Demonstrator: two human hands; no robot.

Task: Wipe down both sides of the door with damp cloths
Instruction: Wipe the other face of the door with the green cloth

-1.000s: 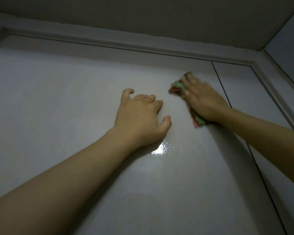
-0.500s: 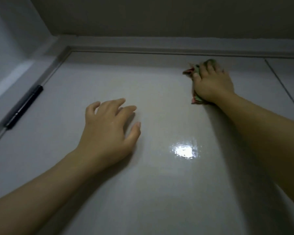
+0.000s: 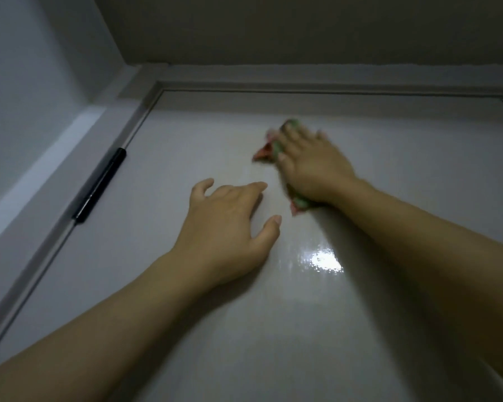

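Near the door's (image 3: 163,285) hinge edge, the left hand (image 3: 227,227) rested on the panel with fingers loosely spread, holding nothing. Toward the top edge, the right hand (image 3: 311,163) pressed the green-and-red cloth (image 3: 263,152) flat against the panel. Judging by the wet sheen (image 3: 325,261) below, this side was partly wiped; 1 side remained unseen.

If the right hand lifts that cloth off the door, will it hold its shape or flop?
Probably flop: the cloth is bunched under the right hand, with loose corners sticking out. It looks thin and likely light. The door shows a wet-looking sheen, so the cloth may cling slightly.
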